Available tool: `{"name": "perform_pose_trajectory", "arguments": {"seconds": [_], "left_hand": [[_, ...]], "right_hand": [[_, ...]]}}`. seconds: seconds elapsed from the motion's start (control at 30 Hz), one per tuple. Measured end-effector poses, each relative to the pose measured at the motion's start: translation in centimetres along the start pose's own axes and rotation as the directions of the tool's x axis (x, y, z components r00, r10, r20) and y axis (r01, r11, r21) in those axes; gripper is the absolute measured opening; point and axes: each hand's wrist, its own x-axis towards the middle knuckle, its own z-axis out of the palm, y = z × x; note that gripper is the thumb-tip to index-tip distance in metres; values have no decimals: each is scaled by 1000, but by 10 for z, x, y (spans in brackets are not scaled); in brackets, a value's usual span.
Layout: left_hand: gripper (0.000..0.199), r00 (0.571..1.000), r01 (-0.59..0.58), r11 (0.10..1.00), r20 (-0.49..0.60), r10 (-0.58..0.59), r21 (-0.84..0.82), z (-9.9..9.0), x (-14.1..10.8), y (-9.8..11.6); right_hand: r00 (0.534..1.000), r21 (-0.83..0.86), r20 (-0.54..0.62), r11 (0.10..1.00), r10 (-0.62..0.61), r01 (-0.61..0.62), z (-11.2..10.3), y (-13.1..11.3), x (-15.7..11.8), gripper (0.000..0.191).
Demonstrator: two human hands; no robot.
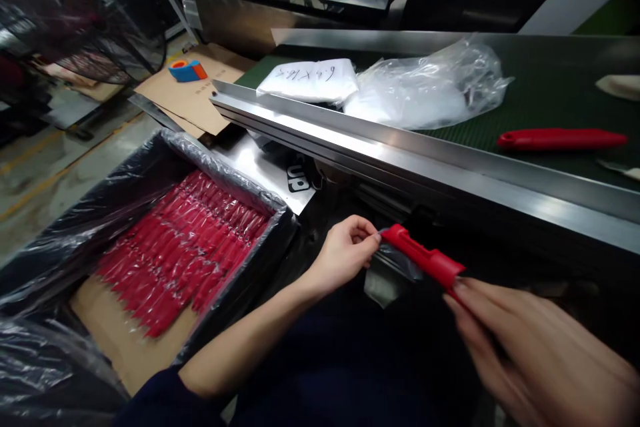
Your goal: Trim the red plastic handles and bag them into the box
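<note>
Red part (pixel 425 255), beside the conveyor (pixel 545 97), is clamped in grip of right hand (pixel 520 320), while left hand (pixel 347 247) pinches clear plastic (pixel 403 263).

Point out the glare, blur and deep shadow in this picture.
Head view: glare streaks the long silver metal rail and glints off the crinkled clear plastic bag; head view: the bare right hand looks softer than the long red plastic part it holds, and the dark wire-caged fan is smeared; head view: deep shadow hides detail under the rail.

The held red part (pixel 423 255) is smooth plastic.
</note>
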Motion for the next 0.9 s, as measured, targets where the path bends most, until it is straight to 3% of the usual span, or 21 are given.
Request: {"name": "perform_pose_trajectory", "arguments": {"seconds": [0.1,0.23,0.33,0.47,0.57,0.67,0.73,0.77,0.8,0.83,0.9], "left_hand": [[21,999,-26,1000,21,26,-14,-1,-6,3],[17,993,-116,990,-11,117,74,-9,-10,2],[12,980,-187,969,-31,194,159,-13,-16,-2],[14,965,-221,957,-101,243,187,-9,-29,-7],[14,952,-242,952,-143,270,190,-4,-38,-12],[14,938,-247,947,-193,287,207,-1,-42,-20],[16,931,-247,945,-218,293,215,-1,-42,-26],[16,927,-257,942,-221,304,218,-2,-42,-28],[15,922,-276,935,-214,323,221,-2,-42,-30],[14,916,-304,926,-200,349,224,-2,-41,-31],[11,899,-365,902,-166,406,229,-4,-40,-30]], "right_hand": [[984,-138,17,974,-179,179,5,-11,14,36],[926,-90,154,929,-345,360,10,-9,15,41],[910,-93,217,921,-353,379,15,-3,14,40],[982,-71,37,980,-185,187,26,-11,20,35],[984,-21,-150,994,100,-104,36,-28,21,29],[869,63,-177,887,461,-458,49,-41,17,19],[774,167,-101,777,626,-607,57,-44,13,20],[749,214,-68,743,659,-634,61,-44,11,21],[756,248,-66,744,651,-620,65,-41,10,21],[799,268,-85,786,595,-557,67,-38,9,18],[929,217,-133,925,345,-312,69,-28,11,18]]}}
